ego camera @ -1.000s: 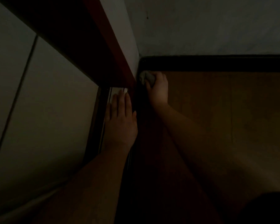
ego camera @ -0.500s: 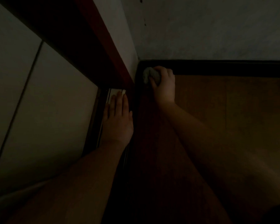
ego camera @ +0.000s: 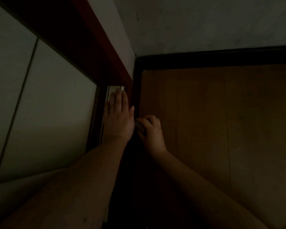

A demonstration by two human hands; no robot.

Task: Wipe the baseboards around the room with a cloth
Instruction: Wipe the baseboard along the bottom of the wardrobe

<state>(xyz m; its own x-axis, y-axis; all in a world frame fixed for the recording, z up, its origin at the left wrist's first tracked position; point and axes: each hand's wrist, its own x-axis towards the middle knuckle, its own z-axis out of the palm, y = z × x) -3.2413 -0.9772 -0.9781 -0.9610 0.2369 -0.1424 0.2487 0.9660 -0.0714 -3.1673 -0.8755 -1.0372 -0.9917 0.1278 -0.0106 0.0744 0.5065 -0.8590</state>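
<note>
Cloth [ego camera: 139, 128], soft and light I judge, sits bunched under my right hand [ego camera: 151, 132]'s curled fingers against the dark baseboard [ego camera: 136, 96], while my left hand [ego camera: 117, 119] rests flat, fingers straight.

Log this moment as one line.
step: wiping side baseboard | right hand: grips cloth against it | left hand: flat on door track | light: dim

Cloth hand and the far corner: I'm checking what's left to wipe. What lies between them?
In the head view, only a bare stretch of dark baseboard runs from the right hand, gripping the cloth, to the corner.
</note>
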